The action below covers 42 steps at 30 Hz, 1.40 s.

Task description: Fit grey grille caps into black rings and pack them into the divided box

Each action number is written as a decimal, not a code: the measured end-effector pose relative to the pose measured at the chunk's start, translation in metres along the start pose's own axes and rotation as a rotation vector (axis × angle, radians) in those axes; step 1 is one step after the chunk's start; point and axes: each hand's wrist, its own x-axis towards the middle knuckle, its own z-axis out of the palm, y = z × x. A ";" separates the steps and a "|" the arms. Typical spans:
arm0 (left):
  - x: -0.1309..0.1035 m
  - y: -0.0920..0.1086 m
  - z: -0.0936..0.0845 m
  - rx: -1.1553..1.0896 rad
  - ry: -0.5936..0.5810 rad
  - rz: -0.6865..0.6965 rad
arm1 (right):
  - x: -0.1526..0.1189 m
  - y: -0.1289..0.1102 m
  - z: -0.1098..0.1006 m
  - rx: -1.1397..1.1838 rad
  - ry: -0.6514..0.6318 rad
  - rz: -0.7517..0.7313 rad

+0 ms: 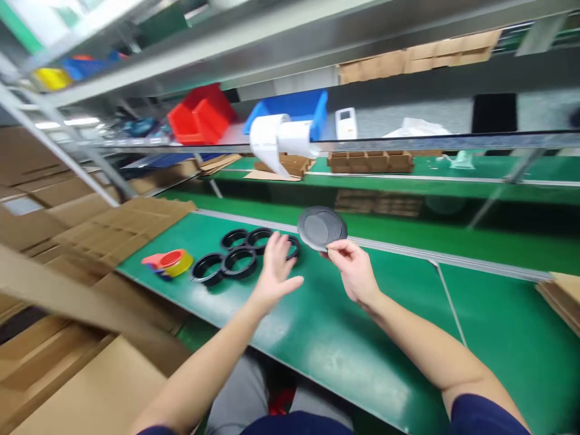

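Hands are out over a green table (344,338). The right hand (353,272) pinches a grey disc (321,228) by its lower edge, with thumb and fingers closed on it. The disc is round and flat, and it is held up in the air, above the table. It may be more than one disc in a stack, but the picture is too blurry to be sure.

The left hand (274,266) is loose and holds nothing. Its fingers are spread and point up, just above the table. It is right beside some black rings (238,254). The rings lie flat on the table in a bunch, touching each other. One ring is partly hidden behind the left hand.

Left of the rings sits a tape roll (174,263) in yellow and orange, near the table's edge. Brown cardboard (118,226) lies flat past that edge, on the left side.

Farther back there is a shelf with a red bin (202,115) and a blue bin (296,109). White paper (274,139) hangs down in front of the blue bin
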 end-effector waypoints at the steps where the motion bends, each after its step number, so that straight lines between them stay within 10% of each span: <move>1: -0.012 0.000 -0.002 -0.106 0.016 -0.006 | -0.020 0.002 0.018 0.011 -0.037 0.056; 9: -0.065 0.007 -0.027 -0.732 -0.114 -0.488 | -0.097 -0.002 0.077 0.142 -0.661 0.667; 17: -0.081 0.024 -0.062 -0.876 -0.102 -0.639 | -0.065 -0.014 0.071 -1.063 -0.510 -0.440; 25: -0.097 0.021 -0.087 -0.839 -0.079 -0.676 | -0.062 0.023 0.078 -1.044 -0.674 -0.255; 33: -0.095 0.020 -0.098 -0.876 -0.123 -0.729 | -0.053 0.011 0.085 -0.769 -0.490 0.021; 42: -0.086 0.013 -0.095 -0.816 0.025 -0.789 | -0.082 0.032 0.069 -1.117 -0.722 -0.280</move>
